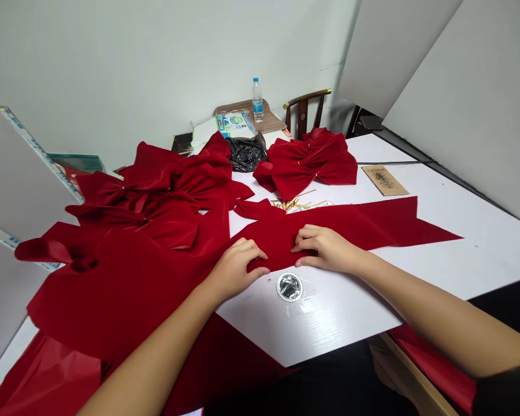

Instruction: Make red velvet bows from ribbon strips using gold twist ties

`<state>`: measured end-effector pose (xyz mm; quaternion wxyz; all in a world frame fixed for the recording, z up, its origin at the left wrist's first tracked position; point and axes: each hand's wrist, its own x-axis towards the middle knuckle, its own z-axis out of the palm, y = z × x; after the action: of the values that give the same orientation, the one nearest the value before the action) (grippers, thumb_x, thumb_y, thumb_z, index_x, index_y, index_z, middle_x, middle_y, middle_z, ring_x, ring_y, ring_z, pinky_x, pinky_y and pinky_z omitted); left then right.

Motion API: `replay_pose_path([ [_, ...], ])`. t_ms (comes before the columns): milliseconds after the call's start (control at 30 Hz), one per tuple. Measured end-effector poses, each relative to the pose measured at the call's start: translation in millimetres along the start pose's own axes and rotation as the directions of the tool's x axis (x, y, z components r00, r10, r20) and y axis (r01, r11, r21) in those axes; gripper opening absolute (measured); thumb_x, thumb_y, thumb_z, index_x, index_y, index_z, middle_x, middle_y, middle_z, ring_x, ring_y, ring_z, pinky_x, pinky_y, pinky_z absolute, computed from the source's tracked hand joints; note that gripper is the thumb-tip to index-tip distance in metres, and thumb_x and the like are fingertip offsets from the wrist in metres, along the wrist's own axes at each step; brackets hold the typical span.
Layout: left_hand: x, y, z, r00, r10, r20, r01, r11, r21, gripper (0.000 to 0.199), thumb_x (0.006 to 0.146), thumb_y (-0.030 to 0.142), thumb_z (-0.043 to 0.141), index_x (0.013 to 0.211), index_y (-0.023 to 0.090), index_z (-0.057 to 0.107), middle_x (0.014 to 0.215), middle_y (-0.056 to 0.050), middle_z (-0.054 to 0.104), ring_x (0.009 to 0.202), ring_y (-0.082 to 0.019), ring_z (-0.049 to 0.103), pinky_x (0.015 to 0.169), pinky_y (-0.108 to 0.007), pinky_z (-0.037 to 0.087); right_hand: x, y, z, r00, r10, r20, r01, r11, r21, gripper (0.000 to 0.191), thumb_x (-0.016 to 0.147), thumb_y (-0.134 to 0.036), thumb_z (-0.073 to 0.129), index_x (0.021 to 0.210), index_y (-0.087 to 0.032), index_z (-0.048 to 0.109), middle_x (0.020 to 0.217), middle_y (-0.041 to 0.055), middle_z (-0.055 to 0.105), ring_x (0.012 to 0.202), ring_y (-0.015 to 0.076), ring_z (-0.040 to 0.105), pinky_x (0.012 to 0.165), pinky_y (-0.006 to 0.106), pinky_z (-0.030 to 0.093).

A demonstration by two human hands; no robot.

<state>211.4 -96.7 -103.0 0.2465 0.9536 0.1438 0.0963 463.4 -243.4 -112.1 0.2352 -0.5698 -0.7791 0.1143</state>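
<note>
A wide red velvet ribbon (355,222) lies across the white table, its right end cut in a notch. My left hand (239,267) rests on its near edge, fingers curled over the cloth and thumb on the near side. Facing it a short way to the right, my right hand (323,249) holds the same strip with bent fingers. The cloth between them looks nearly flat. Just in front of my hands sits a small round silver-rimmed disc (289,287) with clear film around it.
Red velvet bows (173,185) pile up at left, and more bows (307,162) lie at the back. Gold twist ties (297,203), a black plastic bag (247,153), a brown board (385,180) and a water bottle (257,104) are beyond. A wooden chair (305,110) stands behind.
</note>
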Motion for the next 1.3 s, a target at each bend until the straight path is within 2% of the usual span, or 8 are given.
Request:
replay_pose_path([
  [233,-5.1,1.9,-1.2,0.999,-0.015,0.039,0.016,1.0,-0.026,0.019,0.087,0.034,0.078,0.099,0.02,0.073,0.087,-0.003,0.067,0.089,-0.021,0.059,0.08,-0.033,0.05,-6.9,-2.2,4.4,0.995,0.094,-0.043,-0.093,0.995,0.029,0.024,0.091,-0.04,0.075,0.096,-0.016,0.076,0.094,0.0084,0.069,0.092,0.022,0.061,0.078,0.034,0.053],
  [367,-7.2,-0.6,2.6,1.0,0.004,0.007,-0.004,0.999,-0.044,0.019,0.087,0.035,0.079,0.097,0.021,0.072,0.097,-0.004,0.069,0.092,-0.02,0.059,0.082,-0.033,0.051,-7.7,4.4,4.3,0.997,0.062,-0.046,-0.06,0.997,0.049,0.034,0.082,-0.047,0.082,0.098,-0.017,0.076,0.095,0.0085,0.07,0.093,0.0225,0.062,0.079,0.035,0.054],
  [467,-6.9,-2.5,2.1,1.0,0.014,0.012,-0.013,0.999,-0.031,0.022,0.085,0.036,0.081,0.098,0.021,0.073,0.096,-0.004,0.069,0.092,-0.02,0.059,0.081,-0.032,0.051,-9.1,5.5,3.7,0.998,0.038,-0.042,-0.036,0.998,0.046,0.036,0.082,-0.047,0.082,0.101,-0.016,0.077,0.096,0.0091,0.071,0.093,0.0227,0.062,0.079,0.035,0.054],
  [667,-7.4,-4.8,0.0,0.994,0.107,-0.018,-0.105,0.992,0.071,0.015,0.091,0.032,0.076,0.096,0.018,0.074,0.09,-0.004,0.072,0.086,-0.019,0.061,0.076,-0.031,0.05,-9.7,-2.9,3.1,0.998,0.046,-0.049,-0.046,0.999,-0.008,0.025,0.095,-0.039,0.069,0.098,-0.017,0.078,0.092,0.0086,0.07,0.091,0.0212,0.062,0.076,0.033,0.053],
  [800,-8.1,-6.2,3.7,0.992,0.114,-0.05,-0.108,0.988,0.11,0.015,0.096,0.032,0.069,0.092,0.019,0.074,0.087,-0.003,0.072,0.083,-0.018,0.062,0.076,-0.031,0.051,-8.8,-4.7,4.0,0.997,0.049,-0.052,-0.051,0.998,-0.038,0.026,0.1,-0.036,0.061,0.091,-0.018,0.077,0.086,0.0076,0.068,0.086,0.0196,0.06,0.072,0.032,0.049],
  [933,-9.0,-6.8,6.5,0.988,0.133,-0.08,-0.119,0.98,0.159,0.021,0.101,0.032,0.061,0.089,0.02,0.073,0.084,-0.003,0.072,0.08,-0.017,0.061,0.074,-0.03,0.05,-9.0,-3.5,5.6,0.994,0.086,-0.066,-0.091,0.993,-0.069,0.026,0.101,-0.035,0.06,0.089,-0.017,0.073,0.084,0.0071,0.067,0.084,0.0197,0.058,0.071,0.032,0.047],
  [1133,-11.3,-2.8,6.9,0.982,0.162,-0.093,-0.116,0.918,0.38,0.025,0.104,0.031,0.053,0.093,0.02,0.071,0.084,-0.003,0.071,0.078,-0.018,0.06,0.072,-0.033,0.045,-9.6,-4.3,5.1,0.994,0.091,-0.067,-0.097,0.99,-0.104,0.025,0.101,-0.034,0.059,0.087,-0.017,0.07,0.084,0.0073,0.066,0.082,0.0198,0.055,0.072,0.032,0.046],
  [1300,-9.0,3.2,7.6,0.98,0.18,-0.08,-0.128,0.893,0.43,0.024,0.102,0.025,0.052,0.089,0.018,0.07,0.079,-0.003,0.065,0.074,-0.02,0.054,0.067,-0.035,0.044,-9.2,-8.4,5.0,0.995,0.059,-0.079,-0.071,0.985,-0.16,0.028,0.102,-0.031,0.056,0.082,-0.017,0.069,0.085,0.0076,0.065,0.078,0.019,0.053,0.069,0.032,0.046],
])
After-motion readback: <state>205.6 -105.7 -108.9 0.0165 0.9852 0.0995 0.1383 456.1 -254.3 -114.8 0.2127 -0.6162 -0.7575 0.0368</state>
